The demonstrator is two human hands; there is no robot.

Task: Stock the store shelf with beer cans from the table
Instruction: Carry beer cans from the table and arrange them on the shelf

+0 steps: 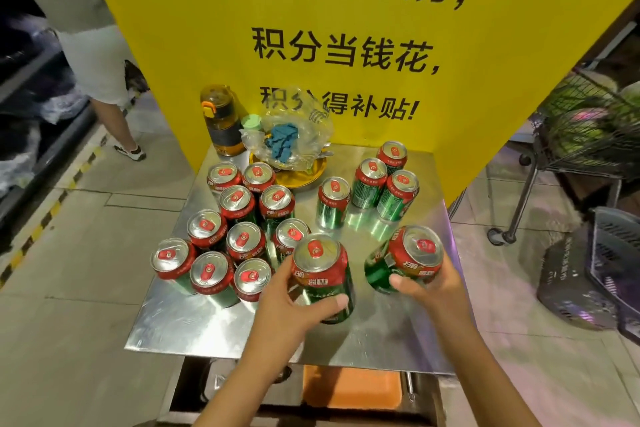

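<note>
My left hand [287, 302] grips one beer can [323, 274], my right hand [433, 282] another can [408, 258], above the table's [194, 315] near edge.

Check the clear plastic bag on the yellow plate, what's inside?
Through the clear plastic bag a crumpled blue item shows. The crinkled, glaring plastic hides anything else inside.

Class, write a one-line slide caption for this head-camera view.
Each hand, left and right, holds a beer can above the metal table, with more cans standing behind.
</note>
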